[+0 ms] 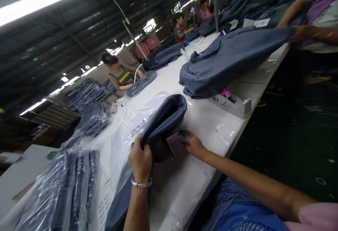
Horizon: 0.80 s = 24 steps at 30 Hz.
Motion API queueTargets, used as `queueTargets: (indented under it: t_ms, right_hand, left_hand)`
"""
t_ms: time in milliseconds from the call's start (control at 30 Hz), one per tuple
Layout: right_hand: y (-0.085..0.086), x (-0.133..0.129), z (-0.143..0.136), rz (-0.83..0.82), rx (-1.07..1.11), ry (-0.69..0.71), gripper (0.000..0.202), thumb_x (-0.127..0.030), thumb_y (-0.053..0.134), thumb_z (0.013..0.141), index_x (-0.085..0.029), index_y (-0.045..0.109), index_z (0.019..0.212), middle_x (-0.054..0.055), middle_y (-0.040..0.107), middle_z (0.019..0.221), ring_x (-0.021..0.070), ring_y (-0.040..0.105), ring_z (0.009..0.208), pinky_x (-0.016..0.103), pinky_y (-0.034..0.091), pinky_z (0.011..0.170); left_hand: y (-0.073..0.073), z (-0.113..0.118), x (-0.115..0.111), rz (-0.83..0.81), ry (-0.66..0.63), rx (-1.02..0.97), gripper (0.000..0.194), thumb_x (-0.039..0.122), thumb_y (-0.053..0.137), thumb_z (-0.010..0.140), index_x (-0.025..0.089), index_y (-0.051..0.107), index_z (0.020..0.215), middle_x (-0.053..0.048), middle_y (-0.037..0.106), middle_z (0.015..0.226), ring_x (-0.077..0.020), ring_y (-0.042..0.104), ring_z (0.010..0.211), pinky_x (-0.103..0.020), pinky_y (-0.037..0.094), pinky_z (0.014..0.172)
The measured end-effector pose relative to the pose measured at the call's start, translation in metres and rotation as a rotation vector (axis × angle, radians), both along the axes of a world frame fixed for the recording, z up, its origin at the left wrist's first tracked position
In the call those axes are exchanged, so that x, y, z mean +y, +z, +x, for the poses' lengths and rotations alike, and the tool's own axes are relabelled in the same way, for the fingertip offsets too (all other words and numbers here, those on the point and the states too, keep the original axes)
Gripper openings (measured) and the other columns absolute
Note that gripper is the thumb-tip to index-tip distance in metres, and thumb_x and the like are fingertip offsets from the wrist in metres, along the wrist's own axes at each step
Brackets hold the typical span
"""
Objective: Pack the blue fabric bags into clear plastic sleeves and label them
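Observation:
My left hand [141, 160], with a bracelet at the wrist, is closed around the folded edge of a blue-grey fabric bag [169, 113]. The bag's upper part stands raised and bent over, while a lower part lies along the table to the left of my forearm. Beside the bag's dark underside, my right hand [194, 145] has its fingers on a pale paper card [174, 144], seemingly pinching its edge. Clear plastic bags [132, 132] lie spread out just left of the raised bag.
A larger blue-grey bag [211, 62] lies farther along the white table [221, 129], a co-worker's hands [298, 32] at its right end. A grey box [232, 104] stands near the table edge. Plastic-wrapped stacks [71, 188] are at left. Another person [121, 76] works across the table.

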State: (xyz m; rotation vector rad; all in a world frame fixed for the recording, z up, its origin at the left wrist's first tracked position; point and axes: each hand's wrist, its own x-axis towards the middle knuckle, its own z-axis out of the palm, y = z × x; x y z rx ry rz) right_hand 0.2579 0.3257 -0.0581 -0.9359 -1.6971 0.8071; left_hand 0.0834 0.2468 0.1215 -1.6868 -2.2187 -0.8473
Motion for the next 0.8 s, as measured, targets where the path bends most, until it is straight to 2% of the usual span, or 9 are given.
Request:
queueTargets:
  t_ms: [133,233,333,400,467,533,633,700,800]
  right_hand:
    - [0.014,0.011,-0.023,0.056,-0.34,-0.079,0.055,-0.02,0.064,0.084,-0.012,0.051,0.137,0.017,0.05,0.14,0.0313,0.041,0.133,0.049,0.036,0.11]
    - [0.022,0.015,-0.025,0.016,-0.404,-0.034,0.041,-0.025,0.061,0.087,-0.014,0.062,0.126,0.017,0.063,0.123,0.0345,0.052,0.119,0.051,0.04,0.103]
    - [0.025,0.003,-0.023,-0.028,-0.455,0.045,0.029,-0.025,0.054,0.09,-0.02,0.07,0.114,0.011,0.068,0.113,0.0285,0.063,0.104,0.04,0.048,0.093]
    - [0.025,-0.013,-0.023,-0.054,-0.463,0.077,0.036,-0.022,0.049,0.092,-0.022,0.064,0.124,0.008,0.067,0.12,0.0237,0.065,0.103,0.032,0.05,0.089]
    - [0.025,-0.031,-0.027,-0.095,-0.441,0.094,0.048,-0.025,0.048,0.093,-0.023,0.049,0.141,0.007,0.064,0.127,0.0215,0.064,0.107,0.029,0.051,0.09]
    - [0.026,-0.047,-0.035,-0.161,-0.383,0.106,0.065,-0.036,0.053,0.092,-0.023,0.03,0.152,0.01,0.055,0.14,0.0232,0.061,0.114,0.031,0.052,0.09]
    - [0.029,-0.065,-0.052,-0.209,-0.334,0.105,0.09,-0.053,0.061,0.084,-0.025,0.013,0.156,0.012,0.025,0.159,0.0295,0.044,0.134,0.038,0.049,0.098]
    - [0.032,-0.073,-0.065,-0.176,-0.387,0.086,0.094,-0.055,0.062,0.082,-0.024,0.013,0.156,0.012,0.009,0.162,0.0335,0.027,0.143,0.045,0.04,0.107]
    - [0.036,-0.079,-0.08,-0.134,-0.478,0.084,0.089,-0.051,0.063,0.081,-0.021,0.022,0.155,0.014,0.008,0.162,0.0369,0.016,0.146,0.053,0.028,0.113]
  left_hand:
    - [-0.002,-0.002,0.001,-0.001,-0.035,0.003,0.041,0.024,0.053,0.089,0.025,0.056,0.129,-0.007,0.071,0.117,-0.0287,0.068,0.103,-0.039,0.051,0.086]
    - [-0.007,-0.002,0.0,0.012,-0.047,0.006,0.041,0.023,0.053,0.089,0.025,0.056,0.13,-0.007,0.07,0.121,-0.0289,0.066,0.109,-0.039,0.051,0.089]
    - [-0.012,0.002,-0.002,0.014,-0.068,0.011,0.042,0.02,0.052,0.088,0.026,0.055,0.13,-0.006,0.069,0.123,-0.028,0.066,0.109,-0.038,0.051,0.089]
    - [-0.016,0.005,-0.003,0.01,-0.087,0.014,0.043,0.018,0.052,0.088,0.026,0.055,0.13,-0.005,0.069,0.123,-0.0269,0.067,0.108,-0.037,0.051,0.088]
    - [-0.021,0.01,-0.005,0.005,-0.101,0.014,0.045,0.016,0.052,0.087,0.025,0.054,0.131,-0.006,0.069,0.124,-0.026,0.067,0.107,-0.036,0.051,0.088]
    - [-0.026,0.014,-0.007,0.0,-0.109,0.014,0.046,0.015,0.051,0.087,0.024,0.053,0.132,-0.006,0.068,0.124,-0.0252,0.066,0.107,-0.036,0.051,0.088]
    - [-0.029,0.018,-0.011,-0.021,-0.104,0.017,0.046,0.015,0.05,0.087,0.025,0.053,0.132,-0.005,0.069,0.123,-0.025,0.067,0.105,-0.035,0.051,0.086]
    - [-0.03,0.019,-0.012,-0.033,-0.102,0.018,0.046,0.015,0.05,0.087,0.025,0.053,0.132,-0.005,0.069,0.122,-0.0249,0.068,0.102,-0.036,0.051,0.084]
    - [-0.029,0.018,-0.013,-0.035,-0.102,0.022,0.045,0.016,0.051,0.087,0.026,0.054,0.131,-0.005,0.07,0.121,-0.0255,0.068,0.101,-0.036,0.051,0.084]
